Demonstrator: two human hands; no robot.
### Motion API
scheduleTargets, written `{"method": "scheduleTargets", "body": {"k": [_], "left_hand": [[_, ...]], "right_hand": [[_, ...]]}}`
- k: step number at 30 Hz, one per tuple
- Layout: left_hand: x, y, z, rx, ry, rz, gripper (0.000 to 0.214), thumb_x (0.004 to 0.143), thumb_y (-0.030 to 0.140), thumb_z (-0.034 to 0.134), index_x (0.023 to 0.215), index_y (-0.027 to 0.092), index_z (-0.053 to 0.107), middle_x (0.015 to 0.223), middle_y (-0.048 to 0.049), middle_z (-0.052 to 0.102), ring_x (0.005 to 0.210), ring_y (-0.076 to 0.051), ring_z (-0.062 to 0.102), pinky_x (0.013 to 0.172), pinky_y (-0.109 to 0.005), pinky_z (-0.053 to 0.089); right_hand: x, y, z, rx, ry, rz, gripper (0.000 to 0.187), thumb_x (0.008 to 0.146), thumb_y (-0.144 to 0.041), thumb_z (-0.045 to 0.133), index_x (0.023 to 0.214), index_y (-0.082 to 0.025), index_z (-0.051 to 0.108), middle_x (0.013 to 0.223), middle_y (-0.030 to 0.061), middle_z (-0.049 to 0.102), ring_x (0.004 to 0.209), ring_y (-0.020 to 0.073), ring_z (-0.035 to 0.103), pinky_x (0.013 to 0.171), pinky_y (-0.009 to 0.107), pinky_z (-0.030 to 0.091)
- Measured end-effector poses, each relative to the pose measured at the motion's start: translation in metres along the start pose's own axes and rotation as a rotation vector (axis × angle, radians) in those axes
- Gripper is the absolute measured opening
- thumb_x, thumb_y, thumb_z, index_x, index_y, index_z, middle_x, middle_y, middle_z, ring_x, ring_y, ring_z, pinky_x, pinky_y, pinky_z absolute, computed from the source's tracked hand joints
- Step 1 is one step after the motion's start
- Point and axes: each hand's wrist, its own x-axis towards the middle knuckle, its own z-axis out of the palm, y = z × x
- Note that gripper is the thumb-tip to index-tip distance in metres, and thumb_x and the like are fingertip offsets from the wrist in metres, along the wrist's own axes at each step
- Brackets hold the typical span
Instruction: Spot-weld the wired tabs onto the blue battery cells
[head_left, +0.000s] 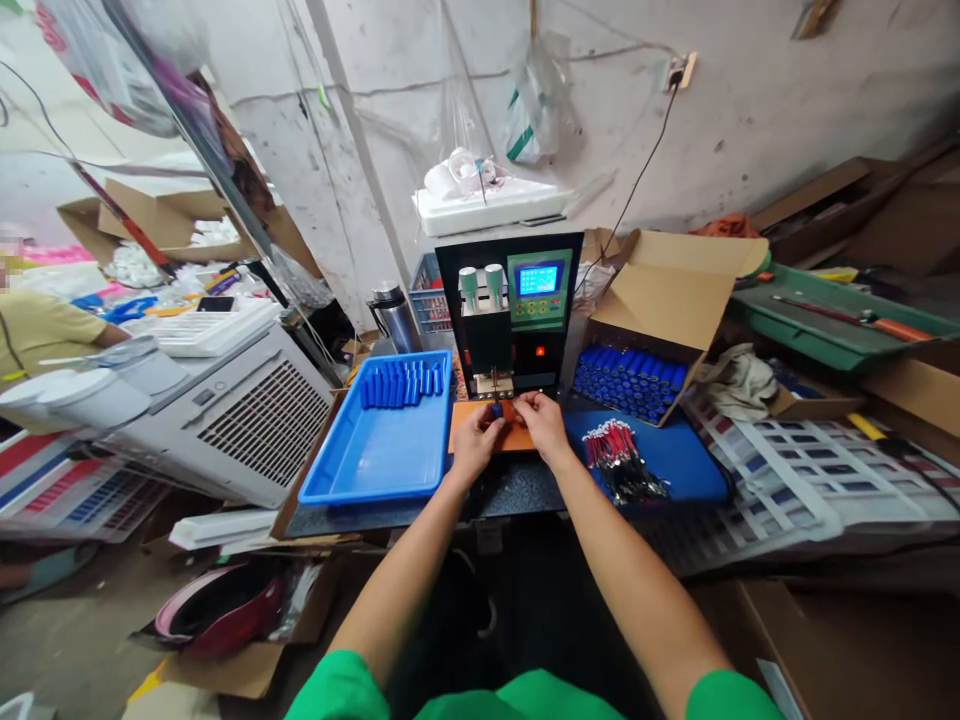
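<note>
My left hand [474, 442] is closed around a small blue battery cell [496, 410], under the electrode tips of a black spot welding machine [472, 345] with a lit display. Just right of it, my right hand [541, 422] is pinched near the cell's upper end; what its fingers grip is too small to make out. Both hands are over an orange board [517, 440] at the machine's foot. Left of them, a blue tray [375, 450] holds rows of blue cells [401, 384]. A bundle of red and black wire leads [619, 455] lies on a blue mat [686, 465] to the right.
Behind the mat, an open cardboard box [667, 290] is filled with blue cells [630, 382]. A steel flask [396, 318] stands behind the tray. White plastic crates [787, 480] and a green tray [832, 320] are at right. Another person's sleeve [60, 330] shows at far left.
</note>
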Motion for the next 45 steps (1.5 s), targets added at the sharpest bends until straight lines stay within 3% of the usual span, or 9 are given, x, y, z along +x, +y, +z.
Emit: {"method": "scheduleTargets", "body": {"k": [6, 18, 45], "left_hand": [[-0.002, 0.004, 0.000, 0.026, -0.018, 0.028, 0.034, 0.084, 0.033, 0.066, 0.115, 0.018, 0.069, 0.100, -0.0063, 0.074, 0.088, -0.020, 0.068, 0.086, -0.031, 0.053], [-0.003, 0.011, 0.000, 0.111, -0.003, 0.032, 0.032, 0.086, 0.033, 0.063, 0.114, 0.018, 0.070, 0.096, -0.0056, 0.074, 0.084, -0.019, 0.067, 0.083, -0.030, 0.052], [-0.004, 0.008, 0.001, 0.116, 0.018, 0.033, 0.030, 0.085, 0.034, 0.066, 0.111, 0.020, 0.071, 0.094, -0.0057, 0.074, 0.090, -0.021, 0.068, 0.085, -0.032, 0.053]], "right_hand": [[0.001, 0.008, 0.011, -0.099, -0.046, -0.067, 0.030, 0.072, -0.048, 0.066, 0.075, -0.018, 0.064, 0.073, 0.0033, 0.067, 0.069, 0.0190, 0.060, 0.064, 0.029, 0.047], [-0.001, 0.010, 0.012, -0.314, 0.004, -0.103, 0.022, 0.078, -0.040, 0.062, 0.081, -0.019, 0.067, 0.082, 0.0054, 0.072, 0.076, 0.0220, 0.066, 0.069, 0.030, 0.047], [-0.003, 0.004, 0.013, -0.334, -0.002, -0.105, 0.020, 0.078, -0.039, 0.061, 0.078, -0.019, 0.065, 0.082, 0.0062, 0.073, 0.074, 0.0220, 0.064, 0.068, 0.030, 0.047]]}}
